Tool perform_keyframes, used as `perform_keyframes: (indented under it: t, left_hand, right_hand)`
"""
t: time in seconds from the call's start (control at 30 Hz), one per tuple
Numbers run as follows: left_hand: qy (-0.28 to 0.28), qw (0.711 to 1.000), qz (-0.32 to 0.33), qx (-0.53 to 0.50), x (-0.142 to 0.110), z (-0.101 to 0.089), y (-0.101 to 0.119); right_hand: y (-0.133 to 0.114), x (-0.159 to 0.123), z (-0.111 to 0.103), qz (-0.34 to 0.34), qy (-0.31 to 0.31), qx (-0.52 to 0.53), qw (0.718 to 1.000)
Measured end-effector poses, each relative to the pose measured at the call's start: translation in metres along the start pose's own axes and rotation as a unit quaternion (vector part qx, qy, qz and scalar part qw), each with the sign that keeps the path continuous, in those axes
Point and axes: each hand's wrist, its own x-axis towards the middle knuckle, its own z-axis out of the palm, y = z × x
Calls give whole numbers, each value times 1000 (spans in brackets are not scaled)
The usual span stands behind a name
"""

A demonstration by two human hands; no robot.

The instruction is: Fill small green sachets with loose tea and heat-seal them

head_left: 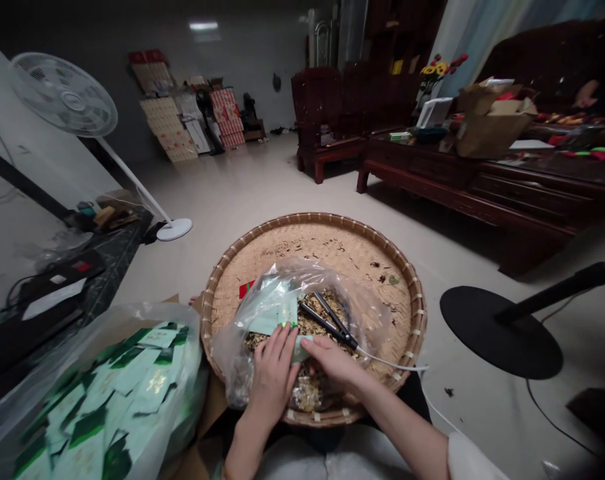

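Above dried flakes (340,305), a pale green packet (302,350) is pinched by the right hand (334,360), the left hand (275,363) laid against it, grip unclear. If the black clamp tool (327,325) nearby is hot, a hand could be burned by a slip, or the clear bag (228,355) on the woven tray (418,287) melted.

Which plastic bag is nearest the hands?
The bag on the woven tray, holding loose dried bits beneath the left hand and right hand. The other bag, left of the tray, holds green packets.
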Motion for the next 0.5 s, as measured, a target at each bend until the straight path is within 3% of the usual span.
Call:
perform_keyframes:
  t: [0.13,0.3,0.4,0.5]
  left_hand:
    - [-10,1000,14,9,2,3,-4]
    - [-13,999,-11,35,4,-5,-5]
    - [-16,998,-56,-12,4,-8,-9]
    - [21,986,-142,-79,1,-7,-16]
  right_hand:
    - [-4,-1,-3,28,-17,79,996]
    - [-4,2,-6,31,-10,13,999]
    - [-13,4,-9,36,-32,-27,998]
    - [-24,9,-17,3,10,-11,1000]
